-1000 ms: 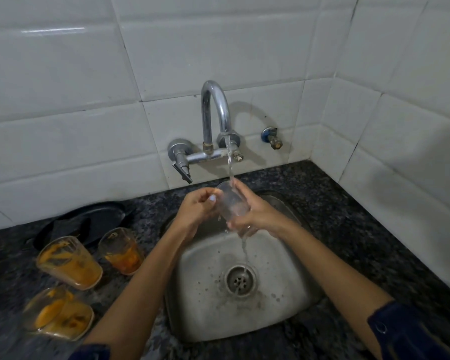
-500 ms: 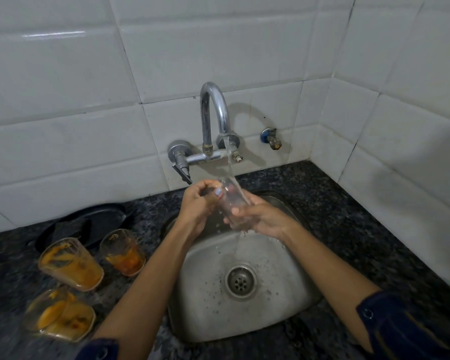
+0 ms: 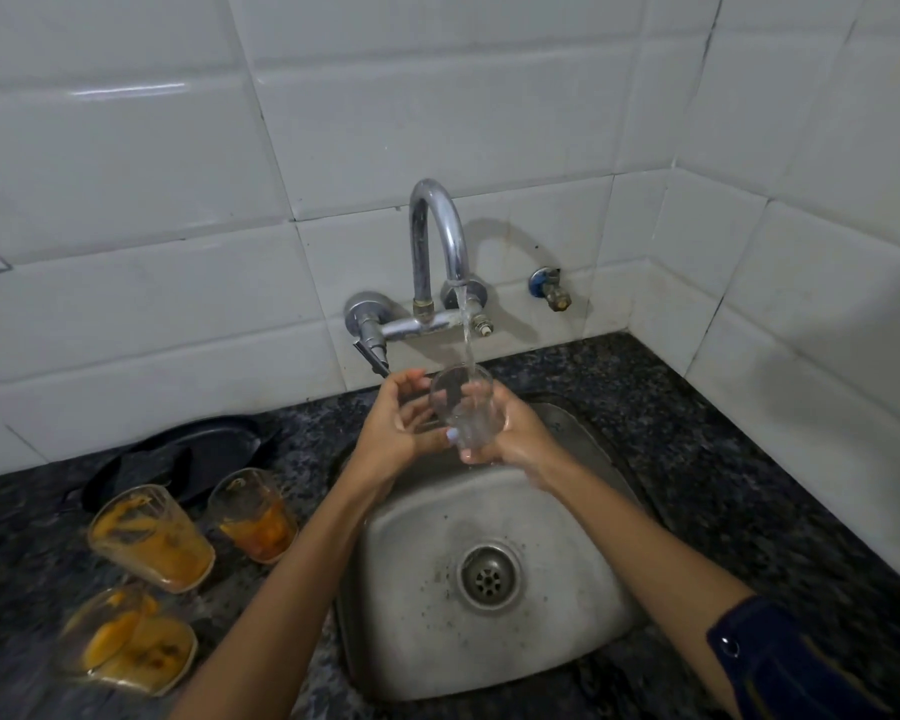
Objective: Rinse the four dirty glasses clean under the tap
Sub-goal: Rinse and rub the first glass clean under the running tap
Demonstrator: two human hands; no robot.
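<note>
While water runs from the tap [image 3: 437,236] in a thin stream, it falls into the mouth of a clear glass [image 3: 461,407] held over the back of the steel sink [image 3: 489,641]. No brand, label or writing can be read on anything here.

That glass sits between the two hands, mouth up and tipped a little toward the wall. Right hand [image 3: 510,433] is wrapped around its lower body and base from the right, fingers curled closed on it. Left hand [image 3: 401,423] is half open, palm turned toward the glass, fingers spread and loosely curved just beside its left wall; whether the fingertips actually touch the glass cannot be told.

Three dirty glasses stand on the dark counter [image 3: 749,459] left of the sink, all smeared orange inside: one [image 3: 152,537] beside another [image 3: 255,517], and a third [image 3: 126,641] nearer the camera. A black pan [image 3: 204,444] lies behind them against the tiled wall.
</note>
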